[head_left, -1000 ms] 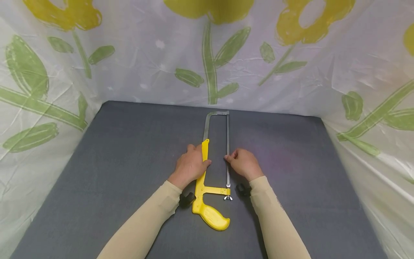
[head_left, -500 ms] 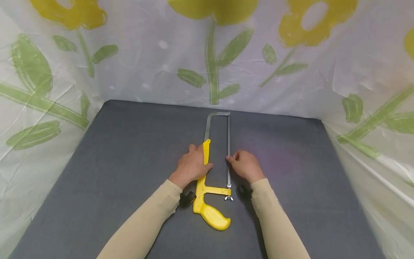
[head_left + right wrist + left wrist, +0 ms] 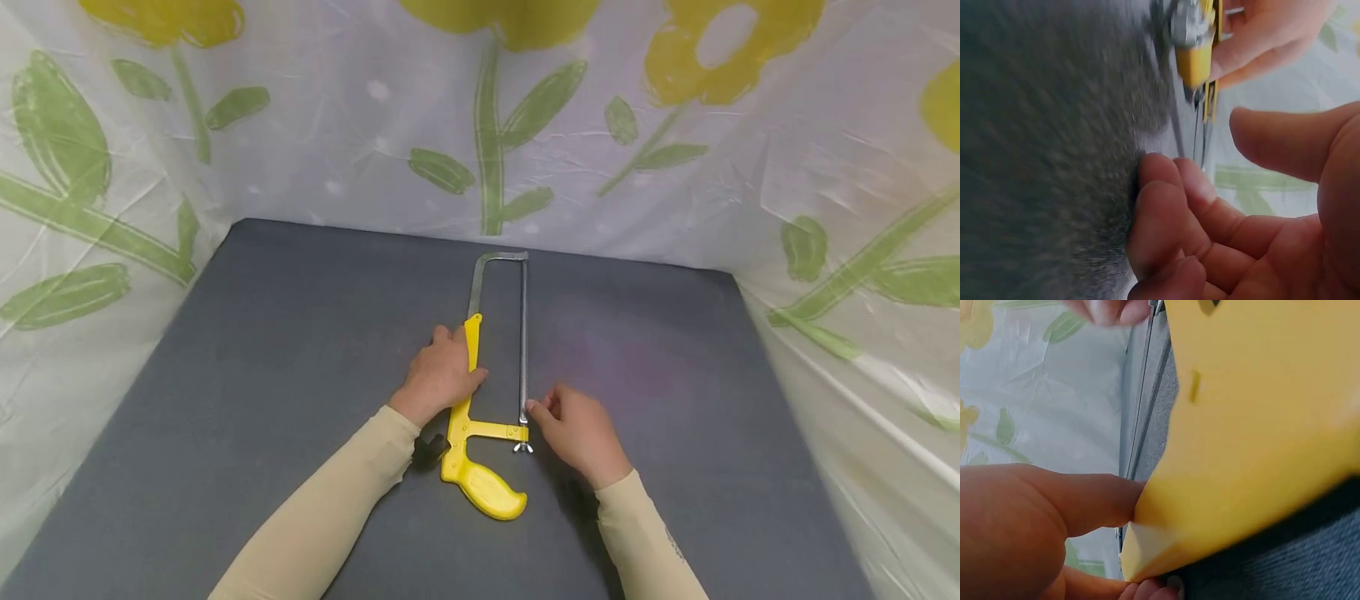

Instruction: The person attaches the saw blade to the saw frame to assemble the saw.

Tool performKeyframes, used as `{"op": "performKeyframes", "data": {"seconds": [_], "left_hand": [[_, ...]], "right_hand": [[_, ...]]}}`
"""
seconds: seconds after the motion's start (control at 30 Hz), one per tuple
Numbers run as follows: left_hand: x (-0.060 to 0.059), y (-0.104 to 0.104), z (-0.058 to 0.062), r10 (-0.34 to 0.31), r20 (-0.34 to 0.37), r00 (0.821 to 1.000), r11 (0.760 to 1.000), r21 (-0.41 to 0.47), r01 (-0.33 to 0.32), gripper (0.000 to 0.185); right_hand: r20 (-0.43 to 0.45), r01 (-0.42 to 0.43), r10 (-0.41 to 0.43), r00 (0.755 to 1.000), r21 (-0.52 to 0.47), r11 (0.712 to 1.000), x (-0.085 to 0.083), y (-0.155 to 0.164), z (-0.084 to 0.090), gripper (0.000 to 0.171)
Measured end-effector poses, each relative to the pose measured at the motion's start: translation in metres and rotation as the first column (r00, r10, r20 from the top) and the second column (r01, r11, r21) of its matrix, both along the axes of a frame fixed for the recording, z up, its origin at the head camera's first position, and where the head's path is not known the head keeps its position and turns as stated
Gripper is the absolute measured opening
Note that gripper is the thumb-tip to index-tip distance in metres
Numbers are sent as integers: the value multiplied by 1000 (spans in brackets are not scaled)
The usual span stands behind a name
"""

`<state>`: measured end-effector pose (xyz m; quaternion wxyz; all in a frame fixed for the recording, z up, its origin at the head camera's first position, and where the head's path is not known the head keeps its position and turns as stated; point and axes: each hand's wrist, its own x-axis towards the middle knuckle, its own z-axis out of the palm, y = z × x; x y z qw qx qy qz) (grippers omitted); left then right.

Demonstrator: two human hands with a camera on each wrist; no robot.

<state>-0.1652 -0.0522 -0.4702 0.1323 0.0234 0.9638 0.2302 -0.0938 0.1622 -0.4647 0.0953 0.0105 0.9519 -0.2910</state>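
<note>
A hacksaw with a yellow handle [image 3: 483, 492] and a steel frame lies flat on the grey table [image 3: 262, 350]. Its blade [image 3: 522, 333] points away from me. My left hand [image 3: 457, 360] grips the yellow bar of the frame; its thumb [image 3: 1085, 500] presses the bar's edge. My right hand [image 3: 542, 404] sits at the blade's near end, just above the wing nut [image 3: 522, 448]. Its fingers [image 3: 1172, 206] are loosely curled with the thumb held apart. Nothing is pinched between them.
Flowered plastic sheeting [image 3: 675, 167] walls the table at the back and on both sides. Bare grey table surface lies to the left and right of the saw. A black wrist-camera mount [image 3: 430, 450] shows under my left sleeve.
My right hand left the middle of the blade and slid toward me, to the end by the handle. The left hand kept its grip on the frame.
</note>
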Motion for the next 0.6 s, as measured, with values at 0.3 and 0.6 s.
{"op": "performKeyframes", "data": {"seconds": [0.3,0.6], "left_hand": [[-1,-7,7,-36,51,998,999,21,35,98],[2,0,7,-17,84,996,999,37,14,103]], "right_hand": [[10,-28,28,1000,-13,1000,30,-7,0,33],[-28,-19,20,999,34,999,40,-14,2,36]]}}
